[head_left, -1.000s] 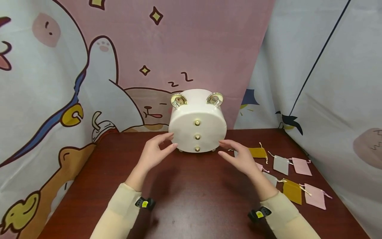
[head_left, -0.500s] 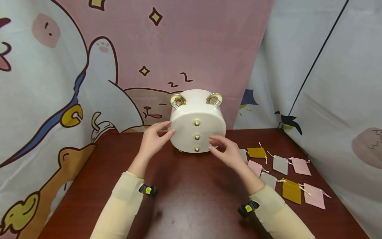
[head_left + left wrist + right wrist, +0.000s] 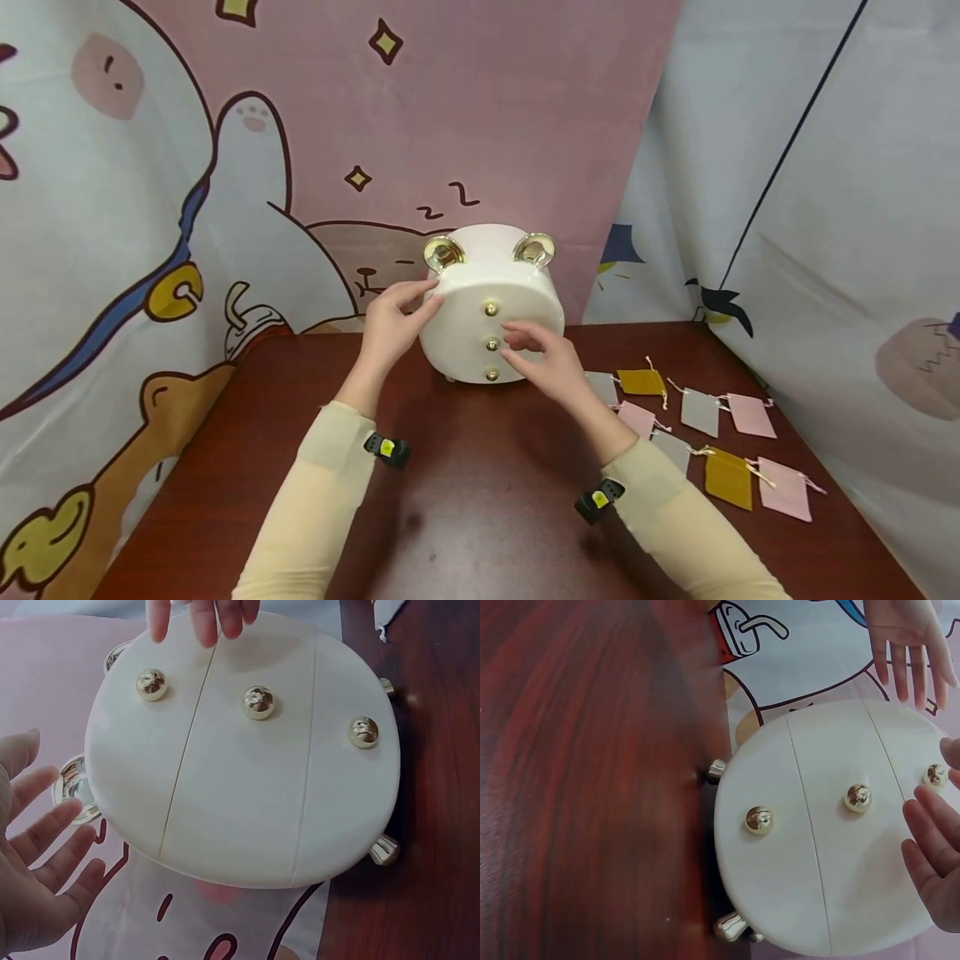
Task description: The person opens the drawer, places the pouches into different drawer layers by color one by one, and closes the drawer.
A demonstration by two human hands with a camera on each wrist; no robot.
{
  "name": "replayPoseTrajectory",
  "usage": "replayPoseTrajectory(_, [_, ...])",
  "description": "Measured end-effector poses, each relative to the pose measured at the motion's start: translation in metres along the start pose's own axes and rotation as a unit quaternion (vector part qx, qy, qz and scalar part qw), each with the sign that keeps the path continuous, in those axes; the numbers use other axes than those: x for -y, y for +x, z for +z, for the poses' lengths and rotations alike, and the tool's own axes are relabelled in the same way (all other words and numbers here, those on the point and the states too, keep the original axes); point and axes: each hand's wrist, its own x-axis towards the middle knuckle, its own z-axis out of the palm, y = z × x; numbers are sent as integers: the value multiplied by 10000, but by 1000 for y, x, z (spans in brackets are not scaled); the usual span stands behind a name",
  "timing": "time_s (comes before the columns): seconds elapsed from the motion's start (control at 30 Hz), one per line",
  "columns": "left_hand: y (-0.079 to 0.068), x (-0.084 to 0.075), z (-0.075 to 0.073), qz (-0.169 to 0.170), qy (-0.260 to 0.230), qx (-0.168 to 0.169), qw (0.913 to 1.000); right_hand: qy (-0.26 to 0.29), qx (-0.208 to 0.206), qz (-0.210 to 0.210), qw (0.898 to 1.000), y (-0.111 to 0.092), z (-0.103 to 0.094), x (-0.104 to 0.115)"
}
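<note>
A rounded white jewelry box (image 3: 465,333) with gold ears stands at the back of the table on short gold feet. Its front has a column of three gold knobs (image 3: 259,703), split by two seams into drawer-like sections. At the box's upper left edge, near one ear, is my left hand (image 3: 393,323), fingers spread and holding nothing; whether it touches the box I cannot tell. My right hand (image 3: 553,364) hovers before the front, fingers loosely bent near the middle knob. In the right wrist view, a gap shows between its fingers (image 3: 930,832) and thumb.
Several small drawstring pouches lie on the right of the dark wooden table (image 3: 465,500), among them a mustard pouch (image 3: 727,477), a pink pouch (image 3: 783,490) and a grey pouch (image 3: 700,412). A printed cloth (image 3: 555,108) hangs close behind the box.
My left hand has risen along the box's left side toward the ear. The right hand has moved left and up, from beside the box's lower right to before its front. The box stays put.
</note>
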Motion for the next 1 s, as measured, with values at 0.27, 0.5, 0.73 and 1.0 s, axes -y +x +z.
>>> replayPoseTrajectory(0.27, [17,-2,3,-127,22,-16,9999,111,-38,198,9997,18,6,3])
replayPoseTrajectory(0.5, [29,-3,4,-442,-69,71,9990,72,-114,335,9993,27,9,2])
replayPoseTrajectory(0.73, [35,-4,9,-793,-91,159,9967,37,-199,358,9992,32,12,0])
replayPoseTrajectory(1.0, [34,1,13,-967,-59,237,9950,128,-215,315,9992,36,15,-3])
